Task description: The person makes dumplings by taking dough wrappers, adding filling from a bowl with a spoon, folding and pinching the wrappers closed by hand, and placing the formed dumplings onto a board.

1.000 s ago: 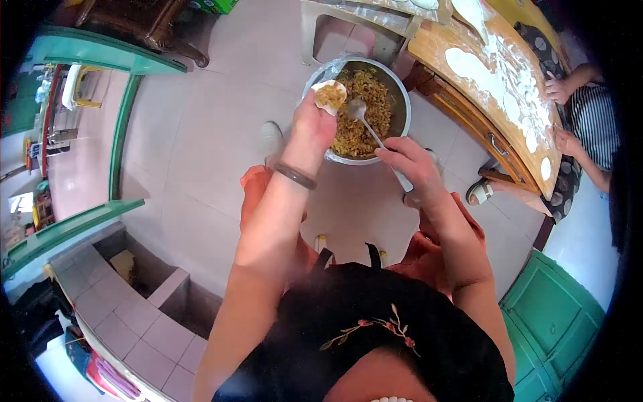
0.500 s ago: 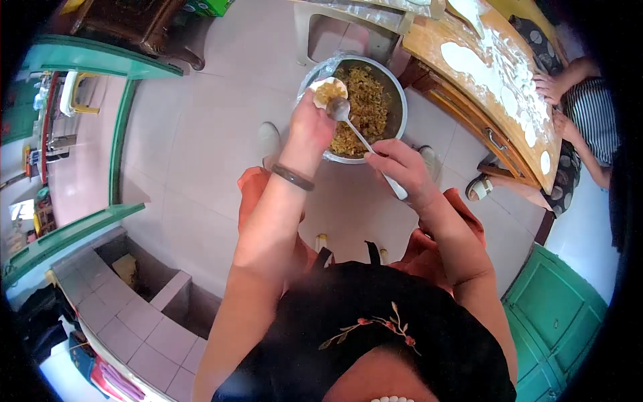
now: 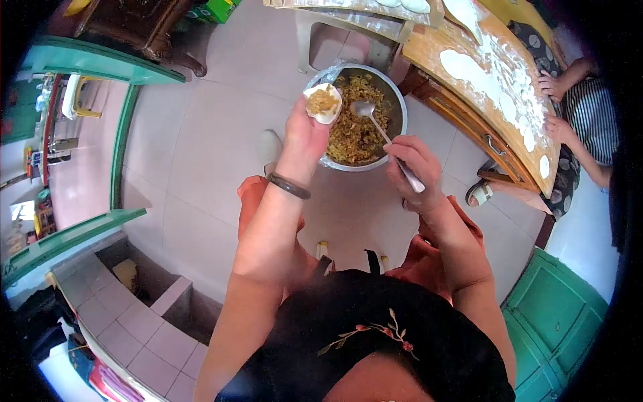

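My left hand (image 3: 307,135) holds a round white dough wrapper (image 3: 324,118) with brown filling heaped on it, at the left rim of a big metal bowl (image 3: 400,114). Chopped filling (image 3: 355,139) covers the bottom of the bowl. In my right hand (image 3: 416,164) is a metal spoon (image 3: 380,130), gripped by its handle. The spoon's bowl is over the filling, a little to the right of the wrapper and apart from it. Clear plastic wrap clings to the bowl's left edge.
At the right, a floured wooden table (image 3: 429,57) bears flat dough pieces (image 3: 462,67). Another person's hands (image 3: 554,87) rest at its far edge. A tray (image 3: 348,8) with white pieces stands on a light stool (image 3: 305,40). Green door frame at left, green cabinet (image 3: 552,315) at lower right.
The spoon has moved from the wrapper back to the right, over the bowl's filling. My left hand has shifted slightly down and left, still with the filled wrapper.
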Demonstrator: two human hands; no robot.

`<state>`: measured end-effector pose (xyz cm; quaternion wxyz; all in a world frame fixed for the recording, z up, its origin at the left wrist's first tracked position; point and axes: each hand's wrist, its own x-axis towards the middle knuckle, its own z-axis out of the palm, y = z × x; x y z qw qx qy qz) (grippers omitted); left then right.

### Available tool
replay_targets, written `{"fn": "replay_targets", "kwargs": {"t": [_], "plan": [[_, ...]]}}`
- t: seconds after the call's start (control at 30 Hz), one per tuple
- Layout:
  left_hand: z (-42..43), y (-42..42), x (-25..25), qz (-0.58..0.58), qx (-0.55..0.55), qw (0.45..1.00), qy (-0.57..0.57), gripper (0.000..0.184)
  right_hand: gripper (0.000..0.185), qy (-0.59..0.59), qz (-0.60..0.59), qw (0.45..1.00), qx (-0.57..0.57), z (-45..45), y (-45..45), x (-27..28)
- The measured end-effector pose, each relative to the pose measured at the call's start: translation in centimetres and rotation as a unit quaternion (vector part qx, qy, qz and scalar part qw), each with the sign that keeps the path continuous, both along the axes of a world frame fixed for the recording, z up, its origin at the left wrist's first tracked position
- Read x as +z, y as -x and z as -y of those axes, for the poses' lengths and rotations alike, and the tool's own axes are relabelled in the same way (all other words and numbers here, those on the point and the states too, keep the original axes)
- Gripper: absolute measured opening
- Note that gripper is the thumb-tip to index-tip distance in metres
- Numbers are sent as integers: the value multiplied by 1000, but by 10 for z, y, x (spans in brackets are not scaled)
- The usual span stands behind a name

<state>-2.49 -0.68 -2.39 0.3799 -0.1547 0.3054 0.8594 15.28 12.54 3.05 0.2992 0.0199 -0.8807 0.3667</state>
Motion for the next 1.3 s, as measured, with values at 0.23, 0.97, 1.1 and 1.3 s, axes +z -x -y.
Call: {"fn": "replay_targets", "kwargs": {"t": [0.23,0.97,1.1,1.3], "plan": [[-7,-9,-2,8,0,1000,30,39,17,410,-46,909,-64,4,5,-3],[-6,-10,-3,59,-67,993,-80,38,14,260,-5,965,29,13,11,-13],[-7,-12,11,55,-73,994,-52,41,13,205,-12,978,28,7,13,-17],[-7,-12,3,41,-66,994,-79,39,15,372,8,928,-29,10,15,-18]]}}
